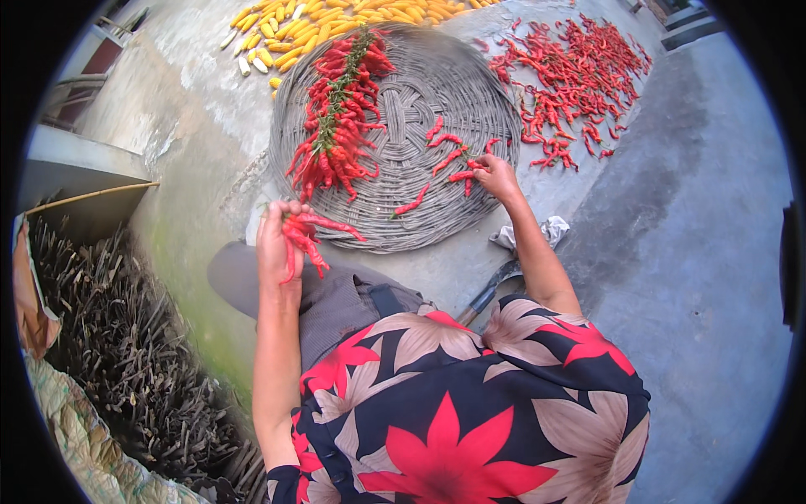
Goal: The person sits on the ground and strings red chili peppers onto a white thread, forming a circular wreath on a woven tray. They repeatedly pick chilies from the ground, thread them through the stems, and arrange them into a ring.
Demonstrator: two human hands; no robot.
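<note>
A round woven wicker tray [403, 214] lies before me on the concrete. On its left half rests a long string of red chili peppers [340, 126], their green stems bunched along the middle. My left hand [281, 230], at the tray's near left edge, is closed on several red chili peppers [305, 236] that hang out over my wrist. At the tray's right side my right hand [497, 177] has its fingertips at a small group of loose chili peppers [463, 151]; whether it grips one I cannot tell. A single chili pepper [412, 201] lies apart near the middle of the tray's near half.
Yellow corn cobs [308, 28] are spread beyond the tray. A wide scatter of red chili peppers [573, 75] covers the ground at the upper right. A crumpled cloth [554, 230] and a curved tool handle [488, 293] lie by my right forearm. Dry sticks [132, 353] fill the left side.
</note>
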